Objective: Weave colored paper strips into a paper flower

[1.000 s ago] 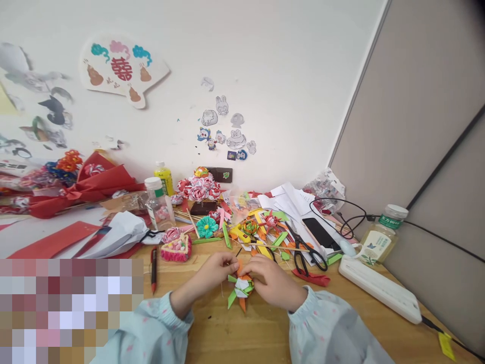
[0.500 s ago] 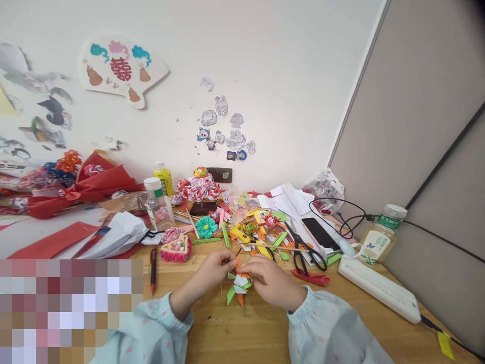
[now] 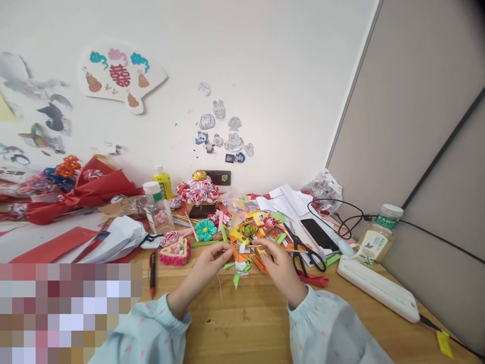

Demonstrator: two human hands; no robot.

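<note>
A folded paper piece (image 3: 242,264) in green, white and orange, like a flower, hangs below my left hand (image 3: 207,265). The thumb and forefinger of that hand are pinched together at its upper left edge. A thin white thread (image 3: 220,287) dangles beneath the left fingers. My right hand (image 3: 279,267) is bent to the right of the paper flower, apart from it, its fingertips close together; what they hold is too small to make out. A thin wooden stick (image 3: 297,250) lies behind the right hand, partly hidden by it.
Black scissors (image 3: 308,255) and a phone (image 3: 320,233) lie on the right, beside a white power strip (image 3: 377,288) and a bottle (image 3: 381,235). Coloured paper strips pile up behind the hands. A pink heart-shaped box (image 3: 175,251) and a pen (image 3: 152,275) are on the left.
My right hand has drawn away from the paper flower, up and to the right. The left hand has risen slightly, still at the flower's edge, and the flower has moved up with it.
</note>
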